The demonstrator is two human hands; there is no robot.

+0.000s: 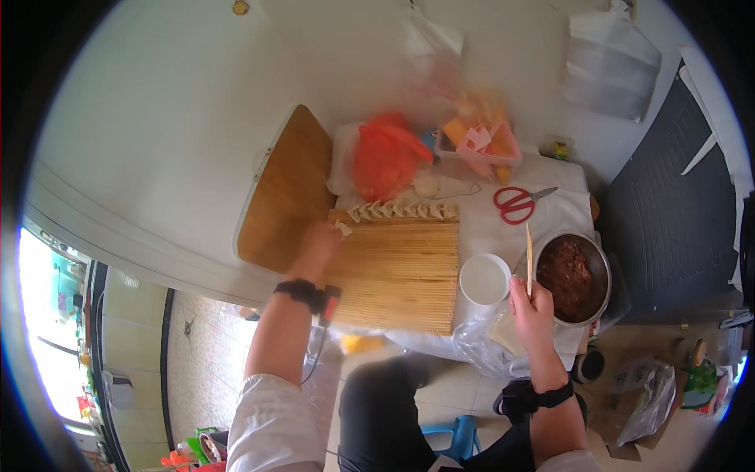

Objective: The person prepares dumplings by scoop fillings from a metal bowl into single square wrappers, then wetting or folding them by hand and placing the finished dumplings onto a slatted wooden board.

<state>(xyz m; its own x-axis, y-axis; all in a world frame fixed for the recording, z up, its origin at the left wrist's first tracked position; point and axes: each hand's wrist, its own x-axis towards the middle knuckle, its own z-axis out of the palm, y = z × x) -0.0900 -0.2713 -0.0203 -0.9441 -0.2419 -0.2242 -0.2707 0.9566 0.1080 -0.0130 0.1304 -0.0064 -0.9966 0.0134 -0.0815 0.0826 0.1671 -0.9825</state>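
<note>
At the far left corner of a bamboo slat mat (395,274), my left hand (321,242) holds a small folded dumpling (343,228) between its fingertips. A row of several similar folded dumplings (407,210) lines the mat's far edge. Clasped in my right hand (534,307) is a flat wooden stick (529,251), pointing away from me. The hand is between a white bowl (485,279) and a steel bowl (603,295) of dark red minced filling (564,274). Beneath my right wrist, pale wrappers (507,333), partly hidden, lie in clear plastic.
Red-handled scissors (515,205) lie beyond the bowls. A red plastic bag (386,156) and a plastic box of packets (481,147) stand at the back. A wooden board (289,189) leans against the left wall. A blue stool (463,436) is below.
</note>
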